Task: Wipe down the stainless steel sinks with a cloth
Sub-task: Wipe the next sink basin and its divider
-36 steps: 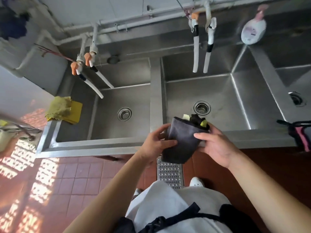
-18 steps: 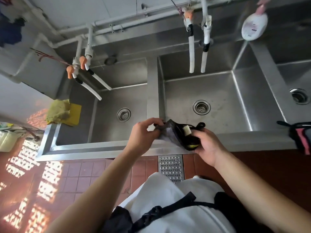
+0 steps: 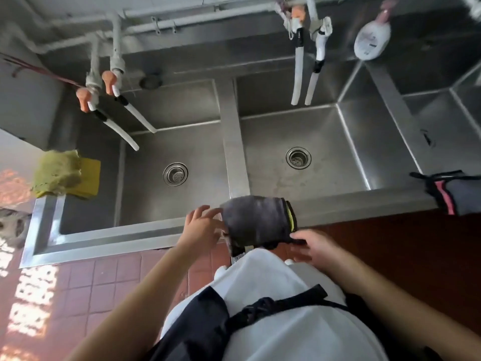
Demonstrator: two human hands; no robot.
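Holding: dark grey folded cloth with a yellow-green edge, spread between both hands over the front rim where the sinks' divider meets it.
Left hand: fingers bent against the cloth's left edge; motion blur hides whether they pinch it.
Right hand: fingers curled onto the cloth's lower right corner, pinching it.
Left stainless steel sink basin: round drain strainer in its floor.
Middle stainless steel sink basin: drain near its centre.
Yellow rags: heaped on the far-left rim.
Grey and pink fabric: draped over the right front rim.
White soap bottle: on the back ledge; label print unreadable.
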